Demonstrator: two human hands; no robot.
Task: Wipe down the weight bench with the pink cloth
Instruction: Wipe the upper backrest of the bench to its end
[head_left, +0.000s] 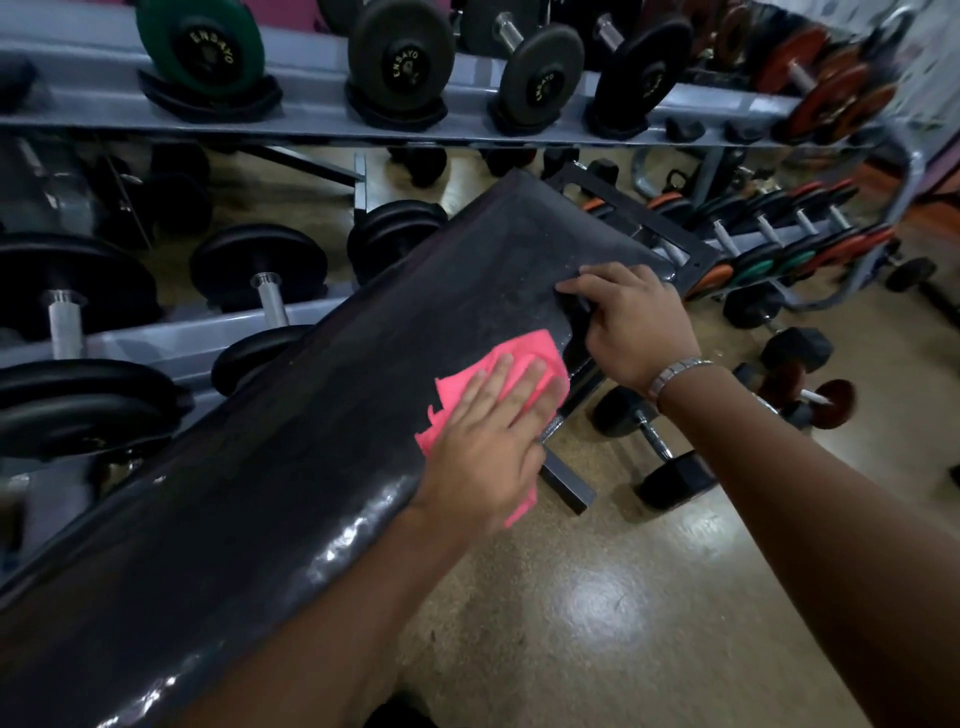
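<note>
Bench (311, 415) glossy | left hand (483, 441) flat on pink cloth (524, 353) | right hand (634, 322) grips edge | dumbbell racks (311, 114)

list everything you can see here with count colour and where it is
weight bench: one, black pad, diagonal from lower left to upper centre
pink cloth: one, pink, on the pad near its right edge
dumbbell rack: one, grey-blue, behind the bench
rack dumbbells: many, mostly black, one green at top left, some red-orange at top right
floor dumbbells: several, black and dark red, right of the bench
floor: tan, glossy
bracelet: one, silver, on the right wrist
left hand: one, flat on the cloth
right hand: one, grips the pad's right edge
</note>
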